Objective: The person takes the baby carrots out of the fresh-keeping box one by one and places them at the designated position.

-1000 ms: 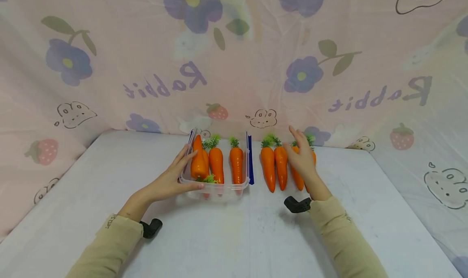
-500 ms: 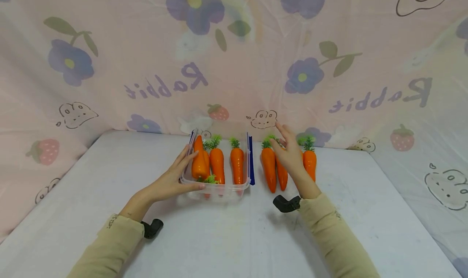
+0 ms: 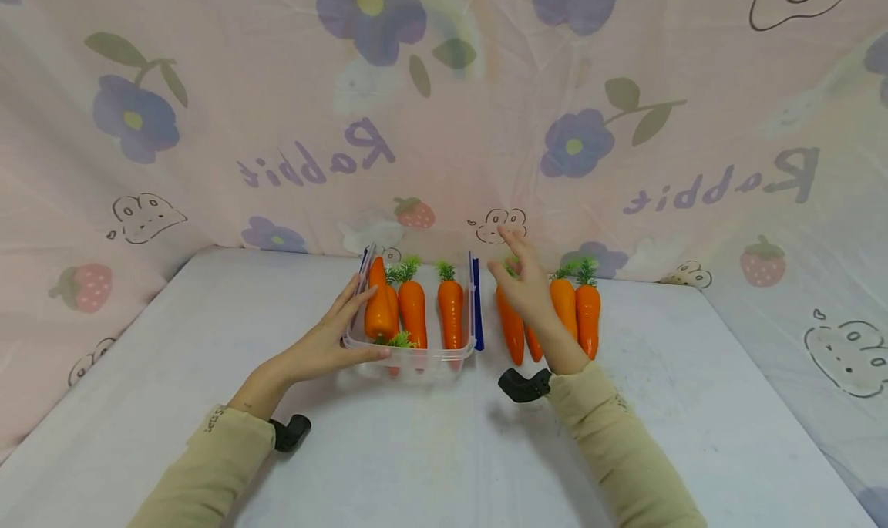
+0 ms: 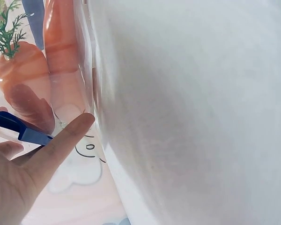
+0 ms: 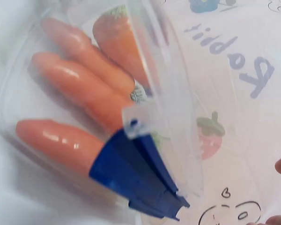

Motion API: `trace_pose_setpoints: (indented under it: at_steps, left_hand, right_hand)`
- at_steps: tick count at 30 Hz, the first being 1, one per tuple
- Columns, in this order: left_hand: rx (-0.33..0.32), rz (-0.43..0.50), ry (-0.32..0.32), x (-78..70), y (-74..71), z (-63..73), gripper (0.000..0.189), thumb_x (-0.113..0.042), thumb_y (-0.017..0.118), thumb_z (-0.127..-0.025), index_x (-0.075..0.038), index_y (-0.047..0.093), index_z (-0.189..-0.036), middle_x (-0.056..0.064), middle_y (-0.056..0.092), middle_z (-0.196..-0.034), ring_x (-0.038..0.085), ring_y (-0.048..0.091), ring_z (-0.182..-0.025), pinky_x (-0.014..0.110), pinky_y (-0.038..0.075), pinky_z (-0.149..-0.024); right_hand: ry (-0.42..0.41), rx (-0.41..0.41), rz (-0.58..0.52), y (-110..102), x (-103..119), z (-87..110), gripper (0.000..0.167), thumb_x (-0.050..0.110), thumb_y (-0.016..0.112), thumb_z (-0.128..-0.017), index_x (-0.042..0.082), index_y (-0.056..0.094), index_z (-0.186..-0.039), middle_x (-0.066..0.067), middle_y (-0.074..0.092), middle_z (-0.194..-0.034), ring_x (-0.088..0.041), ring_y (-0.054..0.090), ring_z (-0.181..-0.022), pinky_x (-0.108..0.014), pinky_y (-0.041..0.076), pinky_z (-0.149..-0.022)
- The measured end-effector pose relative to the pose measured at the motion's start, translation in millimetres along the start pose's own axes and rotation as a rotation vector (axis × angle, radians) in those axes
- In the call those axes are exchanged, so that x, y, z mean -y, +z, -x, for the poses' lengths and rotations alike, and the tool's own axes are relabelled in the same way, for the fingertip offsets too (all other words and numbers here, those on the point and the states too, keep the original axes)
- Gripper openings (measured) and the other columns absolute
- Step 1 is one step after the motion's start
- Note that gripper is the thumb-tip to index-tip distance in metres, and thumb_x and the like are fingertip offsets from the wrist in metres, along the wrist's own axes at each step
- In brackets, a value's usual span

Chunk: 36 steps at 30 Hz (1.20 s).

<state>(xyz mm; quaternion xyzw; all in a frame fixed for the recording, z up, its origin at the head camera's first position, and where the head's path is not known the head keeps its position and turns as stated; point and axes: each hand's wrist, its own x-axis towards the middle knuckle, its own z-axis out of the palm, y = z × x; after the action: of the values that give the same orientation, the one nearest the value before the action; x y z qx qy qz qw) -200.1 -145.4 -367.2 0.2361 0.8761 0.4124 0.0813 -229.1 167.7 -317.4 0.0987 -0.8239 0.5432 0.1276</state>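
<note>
Touching a box (image 3: 430,354) of carrots (image 3: 412,312) at its eight o'clock with left hand (image 3: 315,349), fingers spread; hovering with right hand (image 3: 530,290), fingers parted, over loose carrots (image 3: 587,312) at three o'clock.

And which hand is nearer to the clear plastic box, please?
Left: the left hand touches the box at its left side; the right hand is apart from it, over the loose carrots.

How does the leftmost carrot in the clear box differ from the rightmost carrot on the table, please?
The leftmost carrot is inside the clear box, while the rightmost carrot lies on the table. The leftmost carrot's leafy end is nearer the head camera; the rightmost carrot's leafy end points away from it. Both are orange with green leaves.
</note>
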Motion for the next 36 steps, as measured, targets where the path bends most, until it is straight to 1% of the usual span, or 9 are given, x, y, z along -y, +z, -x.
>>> trace_pose_setpoints:
  at_steps: [10,16,20,22,25,29,32,34,36]
  left_hand:
    - [0.001,0.007,0.0,0.3,-0.1,0.1,0.1,-0.047,0.075,-0.085,-0.017,0.017,-0.16,0.009,-0.013,-0.169,0.046,0.0,-0.154,0.074,0.016,-0.114]
    - [0.0,0.005,0.006,0.4,0.2,0.0,0.1,-0.046,0.075,-0.085,-0.016,0.017,-0.16,0.009,-0.013,-0.169,0.045,0.0,-0.154,0.073,0.015,-0.114]
    - [0.001,0.005,0.007,0.3,-0.1,-0.2,0.1,-0.046,0.075,-0.085,-0.017,0.017,-0.16,0.008,-0.013,-0.169,0.045,0.0,-0.154,0.073,0.015,-0.115]
    - [0.001,0.007,0.007,0.1,-0.3,-0.3,0.1,-0.046,0.076,-0.085,-0.017,0.017,-0.16,0.008,-0.013,-0.169,0.045,0.0,-0.154,0.073,0.015,-0.115]
    - [0.001,0.008,0.004,-0.1,-0.3,-0.3,0.1,-0.047,0.076,-0.085,-0.017,0.017,-0.16,0.007,-0.014,-0.169,0.045,0.0,-0.154,0.073,0.015,-0.115]
    - [0.002,0.012,0.001,-0.3,-0.4,-0.1,0.1,-0.047,0.076,-0.085,-0.018,0.017,-0.161,0.008,-0.014,-0.169,0.045,-0.001,-0.154,0.073,0.015,-0.114]
    - [0.002,0.013,0.0,-0.5,-0.5,0.0,0.1,-0.047,0.076,-0.085,-0.018,0.017,-0.161,0.008,-0.014,-0.169,0.046,-0.001,-0.154,0.074,0.015,-0.114]
    - [0.001,0.012,-0.003,-0.5,-0.6,0.1,0.1,-0.047,0.076,-0.085,-0.018,0.017,-0.161,0.008,-0.013,-0.169,0.046,0.0,-0.154,0.074,0.015,-0.114]
    - [0.0,0.011,-0.006,-0.2,-0.7,0.0,0.1,-0.047,0.076,-0.085,-0.019,0.017,-0.161,0.008,-0.013,-0.169,0.046,0.0,-0.154,0.074,0.015,-0.114]
  right_hand:
    - [-0.039,0.025,-0.032,18.4,9.3,1.8,0.057,0.006,0.054,-0.098,0.003,0.038,-0.152,-0.024,0.017,-0.164,-0.035,0.021,-0.153,-0.054,0.032,-0.119]
    - [-0.067,0.049,-0.044,29.6,13.6,2.5,0.058,0.005,0.055,-0.097,0.003,0.038,-0.152,-0.024,0.017,-0.164,-0.034,0.017,-0.154,-0.055,0.033,-0.118]
    - [-0.096,0.065,-0.055,35.9,15.1,1.7,0.058,0.003,0.055,-0.097,0.001,0.037,-0.152,-0.026,0.015,-0.164,-0.036,0.015,-0.155,-0.055,0.033,-0.118]
    - [-0.087,0.071,-0.058,39.3,16.0,1.4,0.058,0.005,0.055,-0.097,0.002,0.037,-0.152,-0.026,0.015,-0.164,-0.035,0.014,-0.155,-0.055,0.032,-0.118]
    - [-0.066,0.082,-0.06,45.4,17.7,1.1,0.059,0.007,0.055,-0.097,0.004,0.038,-0.152,-0.027,0.015,-0.164,-0.037,0.018,-0.154,-0.054,0.033,-0.118]
    - [-0.037,0.1,-0.063,54.9,19.7,1.5,0.058,0.008,0.055,-0.097,0.006,0.039,-0.153,-0.027,0.015,-0.164,-0.041,0.028,-0.15,-0.054,0.034,-0.117]
    - [-0.037,0.106,-0.058,62.0,20.9,2.5,0.058,0.007,0.056,-0.096,0.005,0.04,-0.152,-0.027,0.016,-0.163,-0.043,0.028,-0.149,-0.055,0.035,-0.116]
    - [-0.04,0.112,-0.05,66.6,21.4,3.3,0.057,0.008,0.056,-0.096,0.005,0.041,-0.151,-0.027,0.017,-0.163,-0.04,0.022,-0.152,-0.055,0.035,-0.116]
    - [-0.037,0.118,-0.043,70.7,22.3,4.9,0.058,0.009,0.056,-0.096,0.005,0.041,-0.151,-0.026,0.017,-0.164,-0.038,0.02,-0.153,-0.055,0.035,-0.116]
